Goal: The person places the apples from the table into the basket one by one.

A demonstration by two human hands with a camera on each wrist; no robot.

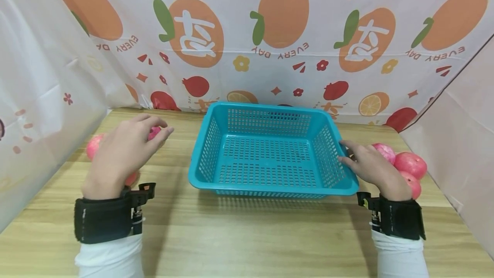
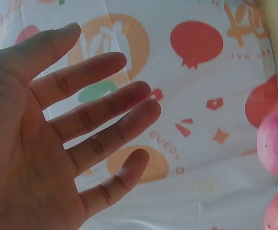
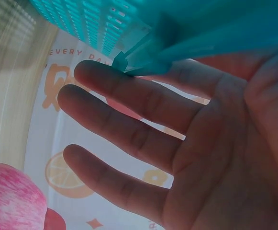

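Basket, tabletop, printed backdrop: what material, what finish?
Basket: likely molded plastic, semi-gloss; even perforations, soft highlights. Tabletop: wood or wood-look laminate, satin; grain streaks, can't tell which. Printed backdrop: perhaps thin plastic or coated cloth, slight sheen; creases catch light.

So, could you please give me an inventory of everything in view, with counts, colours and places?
Basket: one, turquoise, on the table, in the middle
Left-side fruits: at least three, pink-red, around the left hand and partly hidden by it
Right-side fruits: three visible, pink-red, beside the right hand
Table: one, light wood, under everything
Printed sheet: white with orange, red, green and yellow prints, behind the table and along its left
Pale panel: one, whitish, at the right
Wristbands: two, black, one per wrist
Sleeves: two, white, below the wristbands
Left hand: one, bare, above the table's left
Right hand: one, bare, at the basket's right rim
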